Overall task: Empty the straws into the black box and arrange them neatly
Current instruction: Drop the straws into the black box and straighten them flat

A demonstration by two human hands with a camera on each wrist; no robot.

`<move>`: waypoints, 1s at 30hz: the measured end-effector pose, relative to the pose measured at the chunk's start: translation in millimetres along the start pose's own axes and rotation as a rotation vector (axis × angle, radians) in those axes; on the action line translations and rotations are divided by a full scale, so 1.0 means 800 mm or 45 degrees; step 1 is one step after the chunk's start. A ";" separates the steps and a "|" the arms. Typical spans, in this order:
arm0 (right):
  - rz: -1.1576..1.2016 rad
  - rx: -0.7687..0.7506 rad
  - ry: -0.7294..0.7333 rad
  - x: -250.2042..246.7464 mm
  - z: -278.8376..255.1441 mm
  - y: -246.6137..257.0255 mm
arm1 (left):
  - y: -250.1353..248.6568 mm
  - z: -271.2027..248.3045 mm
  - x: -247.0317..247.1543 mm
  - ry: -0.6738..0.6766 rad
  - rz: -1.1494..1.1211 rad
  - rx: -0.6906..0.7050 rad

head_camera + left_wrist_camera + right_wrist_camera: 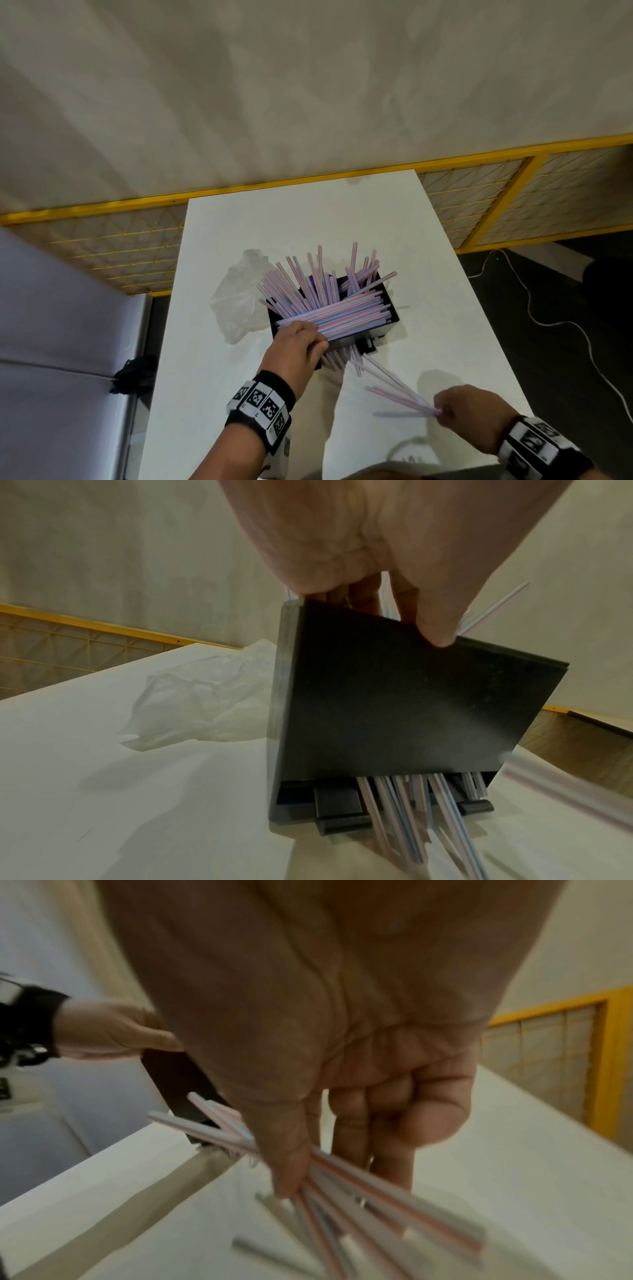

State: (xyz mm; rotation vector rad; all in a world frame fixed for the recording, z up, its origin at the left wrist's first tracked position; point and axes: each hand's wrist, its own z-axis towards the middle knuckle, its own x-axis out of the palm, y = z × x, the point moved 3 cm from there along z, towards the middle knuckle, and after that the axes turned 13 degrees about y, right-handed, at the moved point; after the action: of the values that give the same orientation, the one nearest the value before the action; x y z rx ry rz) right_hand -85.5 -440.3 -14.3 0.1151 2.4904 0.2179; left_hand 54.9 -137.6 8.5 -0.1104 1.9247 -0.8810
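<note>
The black box (390,310) stands mid-table, stuffed with pink-and-blue striped straws (329,301); some lie flat across it, many stick up fanned toward the far side. My left hand (298,346) grips the box's near wall (394,696), thumb (438,626) outside and fingers inside. More straws (404,804) poke out under the box's near side. At the near right, my right hand (466,407) pinches a few loose straws (359,1185) by one end, and their other ends point toward the box.
A crumpled clear plastic bag (236,298) lies against the box's left side. The white table (239,377) is narrow, with a yellow mesh fence (513,198) behind it and a white cable (548,322) on the dark floor to the right.
</note>
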 end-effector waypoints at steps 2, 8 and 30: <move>-0.056 -0.058 -0.023 -0.015 -0.026 -0.003 | -0.002 -0.001 -0.005 -0.002 -0.056 0.022; -0.181 -0.328 -0.227 -0.091 -0.062 0.043 | 0.005 -0.019 -0.035 -0.290 -0.431 -0.053; -0.278 -0.292 -0.616 -0.173 0.099 0.121 | 0.010 0.001 -0.039 -0.405 -1.079 -0.222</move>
State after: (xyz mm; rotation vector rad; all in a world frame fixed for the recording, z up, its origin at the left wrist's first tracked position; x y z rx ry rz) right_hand 75.6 -353.4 22.4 -0.1800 1.9634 0.3374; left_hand 73.9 -118.9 26.8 -1.1630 1.6294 -1.1367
